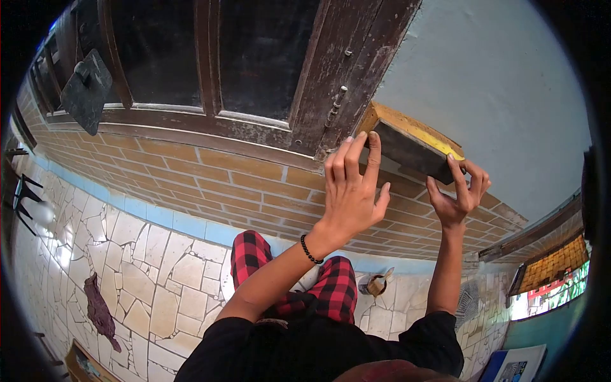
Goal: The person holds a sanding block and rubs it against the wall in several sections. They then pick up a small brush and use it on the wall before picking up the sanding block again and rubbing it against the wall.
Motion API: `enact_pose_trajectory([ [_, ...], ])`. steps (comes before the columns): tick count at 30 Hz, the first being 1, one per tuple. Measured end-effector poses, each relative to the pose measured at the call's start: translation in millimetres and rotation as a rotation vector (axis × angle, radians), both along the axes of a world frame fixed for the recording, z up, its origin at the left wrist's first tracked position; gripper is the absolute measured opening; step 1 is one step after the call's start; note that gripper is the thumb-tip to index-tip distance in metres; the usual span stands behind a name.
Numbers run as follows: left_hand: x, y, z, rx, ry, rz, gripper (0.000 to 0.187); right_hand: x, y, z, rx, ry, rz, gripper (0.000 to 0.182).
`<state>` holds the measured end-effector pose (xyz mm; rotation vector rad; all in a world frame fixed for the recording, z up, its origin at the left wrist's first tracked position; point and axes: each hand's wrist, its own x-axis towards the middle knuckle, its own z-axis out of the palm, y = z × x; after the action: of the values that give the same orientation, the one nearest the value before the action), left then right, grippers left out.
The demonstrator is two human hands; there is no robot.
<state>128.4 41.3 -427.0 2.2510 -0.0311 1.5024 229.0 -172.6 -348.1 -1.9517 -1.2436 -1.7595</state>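
Yellow-edged block (410, 149): at wall (493, 95), beside window frame (372, 54). Left hand (352, 181): fingers extended, thumb apart, tips at near end. Right hand (457, 202): thumb and forefinger pinching other end. Step, apparently: positioning; shifting block calls for matched support

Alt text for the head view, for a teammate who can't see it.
The left hand touches one end of a yellow-edged dark block with its fingertips, and the right hand holds the other, against a wall beside a worn window frame. Below are brickwork and a stone floor.
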Motion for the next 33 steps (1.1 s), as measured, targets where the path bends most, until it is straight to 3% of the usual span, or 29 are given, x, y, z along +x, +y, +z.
enact_pose_trajectory([
  [13,-2,2,4,-0.018,0.03,-0.135,0.104,-6,4,-8,0.041,0.033,-0.064,0.07],
  [18,-3,-4,1,0.024,0.051,-0.077,0.104,-5,4,-10,0.061,0.027,-0.064,0.071],
  [24,4,-9,0,0.032,0.048,-0.127,0.102,-5,10,-20,0.218,0.0,0.059,0.054],
  [27,5,0,1,0.07,0.084,-0.162,0.102,-8,12,-32,0.25,0.075,-0.015,0.049],
  [33,7,0,-4,0.148,0.092,-0.153,0.103,-12,30,-51,0.391,0.069,-0.042,0.058],
])
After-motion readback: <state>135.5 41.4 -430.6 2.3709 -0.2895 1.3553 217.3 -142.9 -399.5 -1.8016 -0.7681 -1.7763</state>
